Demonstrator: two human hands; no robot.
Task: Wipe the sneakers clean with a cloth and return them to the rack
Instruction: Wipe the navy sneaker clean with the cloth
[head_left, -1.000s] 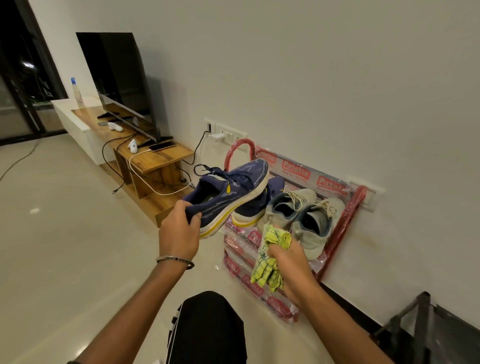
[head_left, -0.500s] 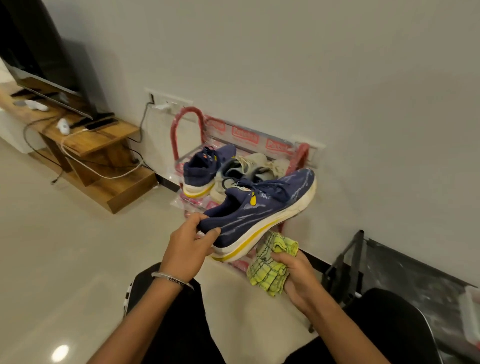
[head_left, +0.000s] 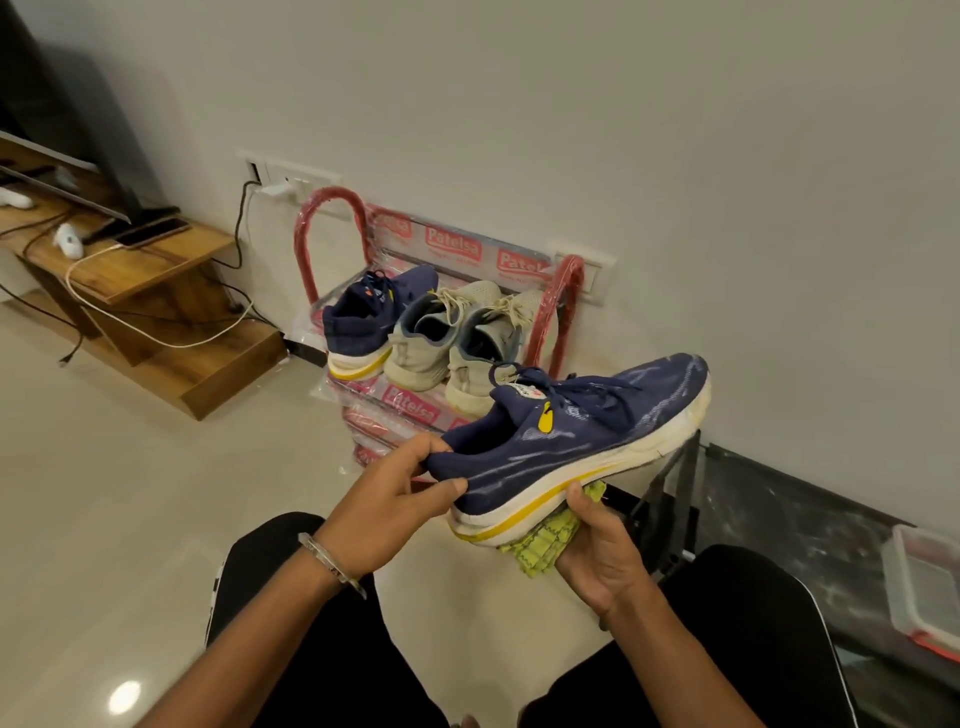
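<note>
A navy sneaker (head_left: 576, 441) with a white and yellow sole hangs in the air in front of me, toe pointing right. My left hand (head_left: 387, 501) pinches its heel collar. My right hand (head_left: 597, 551) presses a yellow-green checked cloth (head_left: 545, 540) against the underside of the sole. The red shoe rack (head_left: 324, 228) stands against the wall behind, still wrapped in printed plastic. On its top shelf sit the other navy sneaker (head_left: 369, 319) and a pair of pale grey sneakers (head_left: 452, 338), heels toward me.
A wooden TV unit (head_left: 150, 270) with cables and a phone stands at the left. At the right is a dark glass table (head_left: 779, 519) carrying a plastic container (head_left: 930, 587). My black-clad knees fill the bottom of the view over the glossy tiled floor (head_left: 104, 493).
I have carried the navy sneaker from the rack toward my lap. The cloth hand came up under its sole. The view swung right and down.
</note>
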